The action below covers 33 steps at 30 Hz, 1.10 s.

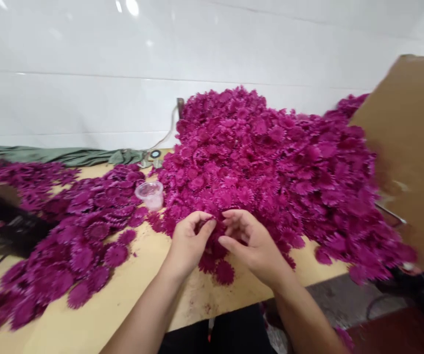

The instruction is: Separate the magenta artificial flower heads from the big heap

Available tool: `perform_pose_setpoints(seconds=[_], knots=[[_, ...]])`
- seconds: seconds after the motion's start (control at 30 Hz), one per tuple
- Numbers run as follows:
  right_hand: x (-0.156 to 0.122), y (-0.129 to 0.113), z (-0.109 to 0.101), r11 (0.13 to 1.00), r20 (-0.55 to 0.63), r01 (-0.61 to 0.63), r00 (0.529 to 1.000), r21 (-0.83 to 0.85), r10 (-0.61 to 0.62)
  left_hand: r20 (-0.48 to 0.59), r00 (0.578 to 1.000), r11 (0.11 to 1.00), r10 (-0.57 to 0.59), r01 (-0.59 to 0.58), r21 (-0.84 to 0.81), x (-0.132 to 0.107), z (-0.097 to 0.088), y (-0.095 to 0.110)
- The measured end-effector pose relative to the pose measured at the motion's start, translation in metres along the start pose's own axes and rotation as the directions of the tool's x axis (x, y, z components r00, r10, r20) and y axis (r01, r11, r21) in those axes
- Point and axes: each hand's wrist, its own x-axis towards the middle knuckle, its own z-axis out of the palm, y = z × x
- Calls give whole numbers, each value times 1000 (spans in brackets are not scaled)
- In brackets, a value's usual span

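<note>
A large heap of magenta flower heads (241,152) with fringed petals lies in front of me. At its near edge my left hand (187,241) is closed, thumb and index finger pinched together, with a bit of magenta showing between them. What exactly it grips is partly hidden by the fingers. Beside it, my right hand (256,246) is half curled, its thumb apart from the fingers and nothing plainly held. Below and between both hands, loose flower heads rest on the table, one dark magenta flower head (224,272) nearest me.
A clear plastic cup (151,195) with pale contents stands left of the heap. A second spread of flower heads (86,236) covers the left of the yellowish table (123,305). Dark machinery (5,221) is at far left, a cardboard sheet (410,157) at right, green cloth (68,156) along the wall.
</note>
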Motion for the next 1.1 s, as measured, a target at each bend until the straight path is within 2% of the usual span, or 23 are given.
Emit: perform_pose_setpoints(seconds=[0.13, 0.2, 0.27, 0.5, 0.63, 0.8, 0.93, 1.0, 1.1], knots=[[5, 3, -5, 999, 25, -23, 999, 37, 22, 66, 997, 995, 36, -41, 90, 3, 5, -5], [8, 4, -4, 998, 70, -42, 997, 52, 38, 116, 992, 994, 41, -53, 100, 4, 9, -7], [10, 5, -3, 997, 65, -53, 997, 49, 50, 155, 987, 994, 34, -49, 95, 5, 12, -10], [16, 7, -12, 999, 22, 5, 1000, -40, -4, 271, 963, 994, -5, 35, -107, 4, 6, -8], [17, 3, -14, 991, 23, 54, 998, -120, -51, 257, 966, 992, 5, 27, -120, 3, 0, -5], [14, -3, -9, 972, 56, 133, 991, -192, -125, 233, 972, 998, -22, 34, -50, 3, 0, -12], [14, -2, -8, 983, 115, 91, 991, -162, -73, 248, 967, 996, -55, 71, -58, 3, 3, -16], [18, 0, -13, 984, 71, 52, 997, -173, -40, 271, 961, 989, -62, 96, -113, 2, 3, -14], [23, 2, -27, 980, -153, -8, 988, -197, -23, 266, 963, 974, -44, 100, -203, -1, -2, -8]])
